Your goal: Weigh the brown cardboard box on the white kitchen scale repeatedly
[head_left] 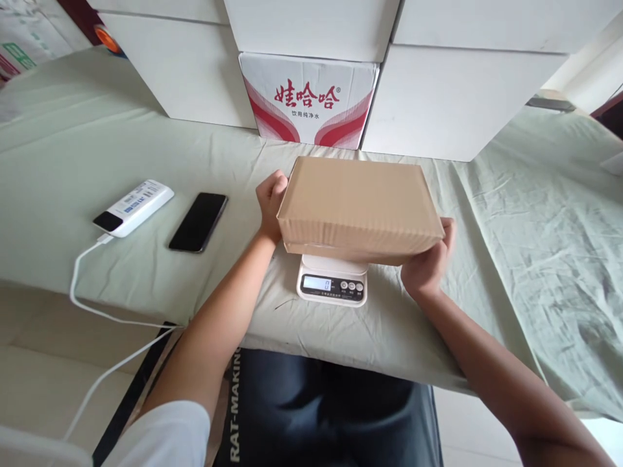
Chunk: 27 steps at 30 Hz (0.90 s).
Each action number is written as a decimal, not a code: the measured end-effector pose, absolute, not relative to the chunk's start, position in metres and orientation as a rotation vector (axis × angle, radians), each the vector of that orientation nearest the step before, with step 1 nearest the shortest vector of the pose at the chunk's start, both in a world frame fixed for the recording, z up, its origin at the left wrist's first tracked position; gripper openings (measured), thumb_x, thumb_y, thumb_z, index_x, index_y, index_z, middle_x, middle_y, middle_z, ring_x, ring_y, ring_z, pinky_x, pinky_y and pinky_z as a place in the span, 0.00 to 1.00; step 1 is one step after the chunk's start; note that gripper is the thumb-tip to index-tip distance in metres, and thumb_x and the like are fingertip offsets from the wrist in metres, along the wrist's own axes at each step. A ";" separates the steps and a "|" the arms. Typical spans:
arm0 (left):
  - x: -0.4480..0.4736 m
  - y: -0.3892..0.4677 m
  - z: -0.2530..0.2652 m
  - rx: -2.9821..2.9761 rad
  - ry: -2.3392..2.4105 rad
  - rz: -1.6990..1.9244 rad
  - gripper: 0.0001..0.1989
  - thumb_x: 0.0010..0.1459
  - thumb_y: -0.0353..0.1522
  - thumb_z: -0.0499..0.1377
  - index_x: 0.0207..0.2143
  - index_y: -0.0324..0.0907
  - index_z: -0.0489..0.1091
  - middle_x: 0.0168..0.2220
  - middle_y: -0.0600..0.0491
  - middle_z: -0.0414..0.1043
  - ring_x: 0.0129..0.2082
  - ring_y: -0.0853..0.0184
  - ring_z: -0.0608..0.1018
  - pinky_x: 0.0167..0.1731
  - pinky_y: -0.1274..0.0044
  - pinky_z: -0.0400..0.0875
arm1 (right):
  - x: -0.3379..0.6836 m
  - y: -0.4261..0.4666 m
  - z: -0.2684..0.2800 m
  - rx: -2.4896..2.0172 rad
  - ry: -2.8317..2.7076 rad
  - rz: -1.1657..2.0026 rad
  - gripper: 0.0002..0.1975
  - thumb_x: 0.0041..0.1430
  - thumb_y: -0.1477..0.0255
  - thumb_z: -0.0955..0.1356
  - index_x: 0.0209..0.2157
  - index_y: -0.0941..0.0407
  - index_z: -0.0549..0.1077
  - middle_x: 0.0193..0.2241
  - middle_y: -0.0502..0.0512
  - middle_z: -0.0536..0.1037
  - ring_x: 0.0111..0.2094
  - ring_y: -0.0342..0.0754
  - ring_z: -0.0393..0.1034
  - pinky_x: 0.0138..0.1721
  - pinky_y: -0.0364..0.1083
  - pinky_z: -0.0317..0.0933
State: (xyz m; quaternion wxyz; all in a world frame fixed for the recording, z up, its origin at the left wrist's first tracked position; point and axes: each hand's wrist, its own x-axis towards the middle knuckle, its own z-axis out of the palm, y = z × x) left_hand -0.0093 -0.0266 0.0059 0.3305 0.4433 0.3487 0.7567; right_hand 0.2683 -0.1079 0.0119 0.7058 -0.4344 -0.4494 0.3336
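Observation:
A closed brown cardboard box (357, 194) is held between my two hands, over a white digital kitchen scale (331, 297). My left hand (270, 204) grips the box's left side, its fingers curled. At the lower right corner, my right hand (431, 263) is closed on the box, partly beneath it. The box looks slightly tilted and hides most of the scale's platform. The lit display (318, 283) reads 0. Whether the box's underside touches the platform, I cannot tell.
A black smartphone (198, 222) and a white power bank (134, 209) with a white cable (75, 275) lie to the left on the green cloth (233, 285). Large white boxes (438, 104) and a red-and-white carton (311, 104) stand behind, forming a wall.

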 end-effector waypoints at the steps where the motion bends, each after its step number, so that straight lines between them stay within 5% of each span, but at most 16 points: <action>1: -0.008 -0.028 0.005 1.152 0.944 1.979 0.36 0.67 0.44 0.70 0.22 0.45 0.46 0.23 0.58 0.43 0.23 0.71 0.54 0.24 0.75 0.55 | 0.269 -0.109 0.009 -0.952 -1.033 0.692 0.14 0.64 0.59 0.72 0.32 0.51 0.66 0.35 0.51 0.63 0.38 0.50 0.57 0.41 0.51 0.59; 7: -0.012 -0.029 -0.004 1.121 1.031 1.993 0.35 0.69 0.39 0.68 0.22 0.45 0.45 0.22 0.58 0.42 0.22 0.69 0.55 0.24 0.73 0.54 | 0.273 -0.109 0.000 -0.888 -1.164 0.547 0.13 0.66 0.61 0.70 0.30 0.51 0.68 0.32 0.50 0.64 0.35 0.49 0.56 0.39 0.51 0.58; 16: -0.013 -0.033 0.002 1.145 1.098 1.980 0.37 0.71 0.49 0.65 0.21 0.45 0.45 0.20 0.59 0.41 0.21 0.70 0.53 0.24 0.71 0.49 | 0.280 -0.102 0.003 -0.917 -1.097 0.557 0.10 0.62 0.62 0.69 0.30 0.51 0.68 0.31 0.49 0.67 0.33 0.48 0.60 0.38 0.49 0.60; 21: -0.025 -0.013 -0.002 0.907 1.084 1.976 0.39 0.70 0.62 0.59 0.22 0.46 0.47 0.19 0.61 0.42 0.19 0.70 0.51 0.23 0.69 0.44 | 0.296 -0.083 0.017 -1.146 -0.883 0.585 0.09 0.56 0.70 0.67 0.26 0.51 0.63 0.25 0.46 0.61 0.28 0.44 0.54 0.31 0.45 0.52; 27: -0.032 0.004 -0.023 0.977 1.078 1.952 0.37 0.76 0.52 0.61 0.21 0.48 0.46 0.20 0.61 0.39 0.21 0.72 0.49 0.28 0.67 0.41 | 0.302 -0.078 0.025 -1.342 -0.872 0.834 0.16 0.56 0.77 0.68 0.20 0.53 0.58 0.21 0.45 0.52 0.26 0.42 0.44 0.28 0.47 0.40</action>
